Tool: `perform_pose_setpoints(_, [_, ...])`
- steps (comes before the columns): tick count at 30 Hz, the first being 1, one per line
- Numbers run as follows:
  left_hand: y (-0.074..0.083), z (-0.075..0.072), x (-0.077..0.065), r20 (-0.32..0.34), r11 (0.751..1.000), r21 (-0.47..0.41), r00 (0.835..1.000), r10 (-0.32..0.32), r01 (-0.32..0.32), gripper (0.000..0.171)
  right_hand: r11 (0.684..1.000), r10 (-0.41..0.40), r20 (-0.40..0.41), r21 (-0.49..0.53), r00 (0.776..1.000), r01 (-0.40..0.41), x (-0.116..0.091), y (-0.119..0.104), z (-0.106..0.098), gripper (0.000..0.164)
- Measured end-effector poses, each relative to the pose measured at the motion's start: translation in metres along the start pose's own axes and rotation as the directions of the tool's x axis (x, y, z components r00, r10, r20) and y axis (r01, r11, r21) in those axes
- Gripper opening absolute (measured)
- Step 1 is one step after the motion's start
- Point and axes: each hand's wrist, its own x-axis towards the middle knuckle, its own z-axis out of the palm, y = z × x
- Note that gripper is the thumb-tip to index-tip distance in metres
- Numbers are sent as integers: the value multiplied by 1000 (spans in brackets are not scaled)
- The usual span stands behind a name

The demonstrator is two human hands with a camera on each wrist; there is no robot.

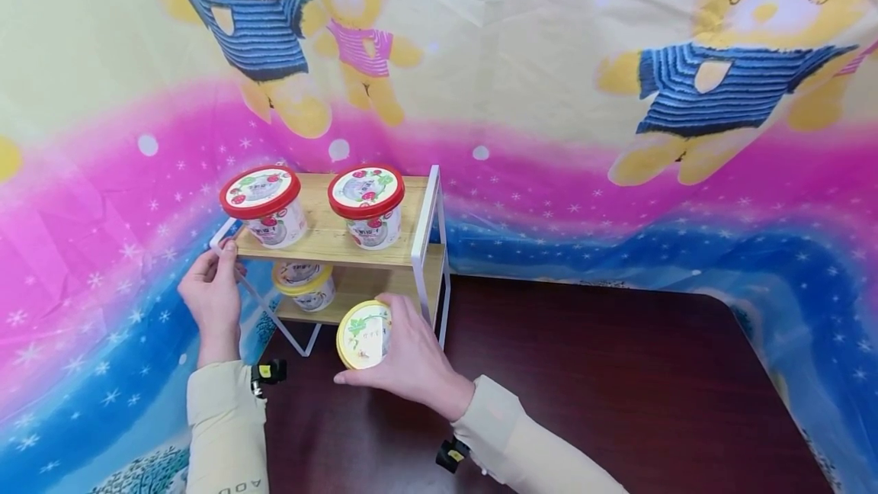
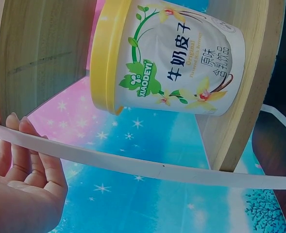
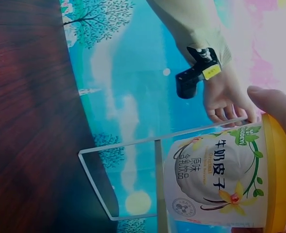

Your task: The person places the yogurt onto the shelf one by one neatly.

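A two-tier rack (image 1: 317, 208) has wooden boards and a white metal frame. My left hand (image 1: 214, 296) grips the frame at the rack's upper left front corner; in the left wrist view its fingers (image 2: 53, 170) curl around the white bar. In front of the lower tier, my right hand (image 1: 418, 357) holds a yellow-lidded tub (image 1: 362, 335) between thumb and fingers. The right wrist view shows this held tub (image 3: 206, 179) with its printed side. Another yellow-lidded tub (image 1: 309, 292) stands at the left of the lower board, its lid partly hidden by the upper board.
Two red-lidded tubs, one on the left (image 1: 264, 200) and one on the right (image 1: 366, 204), stand on the upper board. The rack is on a dark red-brown table (image 1: 604, 380). A cloth backdrop (image 1: 535, 197) with printed bears hangs behind the table and along its sides.
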Motion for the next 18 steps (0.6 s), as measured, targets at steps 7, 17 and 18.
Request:
perform_pose_setpoints(7, [0,0,1,1,1000,-5,1000,-3,3,40,1000,6,-25,-1,1000,-6,15,-8,1,108])
perform_pose_setpoints(17, [0,0,0,1,1000,-8,1000,-26,26,40,999,32,-69,-36,997,-35,36,-15,7,114])
perform_pose_setpoints(18, [0,0,0,1,1000,-6,1000,-22,22,39,998,38,-74,-44,996,-42,38,-16,7,115])
